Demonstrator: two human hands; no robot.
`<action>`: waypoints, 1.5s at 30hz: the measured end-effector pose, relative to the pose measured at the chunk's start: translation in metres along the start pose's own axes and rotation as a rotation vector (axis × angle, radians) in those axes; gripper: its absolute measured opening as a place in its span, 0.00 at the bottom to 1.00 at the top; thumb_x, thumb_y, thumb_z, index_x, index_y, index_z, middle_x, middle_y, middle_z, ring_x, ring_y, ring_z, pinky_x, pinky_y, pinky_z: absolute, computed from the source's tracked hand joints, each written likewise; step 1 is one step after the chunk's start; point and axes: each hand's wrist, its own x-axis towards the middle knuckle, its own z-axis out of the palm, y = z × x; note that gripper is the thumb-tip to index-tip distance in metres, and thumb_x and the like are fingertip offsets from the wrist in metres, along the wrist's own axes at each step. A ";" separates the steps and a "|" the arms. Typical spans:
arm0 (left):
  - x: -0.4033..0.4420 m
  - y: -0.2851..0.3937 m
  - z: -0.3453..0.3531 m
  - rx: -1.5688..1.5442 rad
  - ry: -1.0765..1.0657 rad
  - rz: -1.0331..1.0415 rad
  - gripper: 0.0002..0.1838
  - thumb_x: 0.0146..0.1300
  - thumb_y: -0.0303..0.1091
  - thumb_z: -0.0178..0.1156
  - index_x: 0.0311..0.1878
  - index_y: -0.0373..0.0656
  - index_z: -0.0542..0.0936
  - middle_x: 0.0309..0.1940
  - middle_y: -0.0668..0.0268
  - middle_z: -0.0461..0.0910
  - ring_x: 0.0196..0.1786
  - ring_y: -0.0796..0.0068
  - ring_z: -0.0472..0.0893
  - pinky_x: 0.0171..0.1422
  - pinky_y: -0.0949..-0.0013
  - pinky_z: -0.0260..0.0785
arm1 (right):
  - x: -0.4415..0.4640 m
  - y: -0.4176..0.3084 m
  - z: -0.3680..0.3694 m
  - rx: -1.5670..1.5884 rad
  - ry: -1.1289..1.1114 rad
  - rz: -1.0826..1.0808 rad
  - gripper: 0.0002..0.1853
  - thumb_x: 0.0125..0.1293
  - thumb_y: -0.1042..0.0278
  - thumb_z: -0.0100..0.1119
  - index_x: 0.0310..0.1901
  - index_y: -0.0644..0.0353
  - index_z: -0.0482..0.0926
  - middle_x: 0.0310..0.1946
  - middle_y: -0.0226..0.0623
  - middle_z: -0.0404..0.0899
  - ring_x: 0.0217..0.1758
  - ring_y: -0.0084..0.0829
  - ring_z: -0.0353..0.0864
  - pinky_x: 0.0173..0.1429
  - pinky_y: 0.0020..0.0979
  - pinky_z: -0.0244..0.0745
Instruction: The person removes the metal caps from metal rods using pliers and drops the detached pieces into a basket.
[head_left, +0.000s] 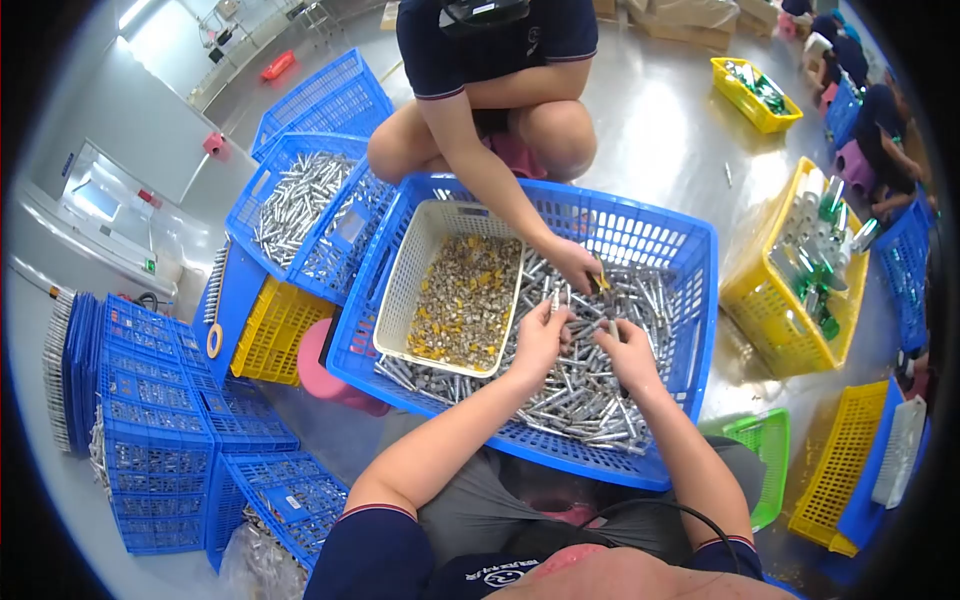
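Note:
A large blue basket (640, 478) in front of me holds many slim silver metal rods (585, 405), some with threaded-looking ends. Over these rods my left hand (541, 338) is closed, a short silver rod (556, 299) sticking up from its fingertips. Close beside it on the right, my right hand (629, 354) pinches a small metal piece (613, 327), too small to name. Inside the basket's left part sits a cream basket (392, 290) of small metal and yellow pieces (465, 300). A co-worker's hand (578, 266) reaches in just beyond mine, near a small yellowish piece.
A co-worker (495, 90) squats across the basket. Blue baskets of silver rods (305, 205) stand at the left, with stacked blue crates (155, 440) nearer. To the right are a yellow crate (790, 310) of tubes and a green basket (770, 470). A pink stool (325, 370) touches the left side.

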 end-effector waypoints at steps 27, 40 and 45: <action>0.068 0.009 -0.116 0.275 0.632 0.297 0.10 0.60 0.32 0.54 0.33 0.34 0.77 0.26 0.61 0.82 0.19 0.77 0.70 0.24 0.69 0.62 | -0.043 -0.042 0.024 0.209 -0.121 -0.221 0.15 0.53 0.63 0.59 0.36 0.68 0.77 0.24 0.32 0.75 0.28 0.21 0.70 0.34 0.26 0.65; 0.030 0.060 -0.074 0.139 0.237 0.424 0.15 0.67 0.40 0.45 0.47 0.38 0.71 0.21 0.66 0.71 0.20 0.82 0.69 0.22 0.79 0.60 | -0.056 -0.075 0.004 0.170 -0.082 -0.252 0.15 0.51 0.64 0.60 0.36 0.67 0.77 0.23 0.32 0.75 0.26 0.22 0.70 0.33 0.27 0.66; -0.040 0.110 0.007 -0.171 -0.083 0.363 0.16 0.68 0.40 0.40 0.47 0.37 0.71 0.22 0.69 0.70 0.17 0.83 0.64 0.19 0.78 0.58 | -0.069 -0.091 -0.013 0.029 0.009 -0.443 0.18 0.50 0.65 0.60 0.41 0.68 0.75 0.29 0.44 0.78 0.32 0.29 0.76 0.39 0.30 0.70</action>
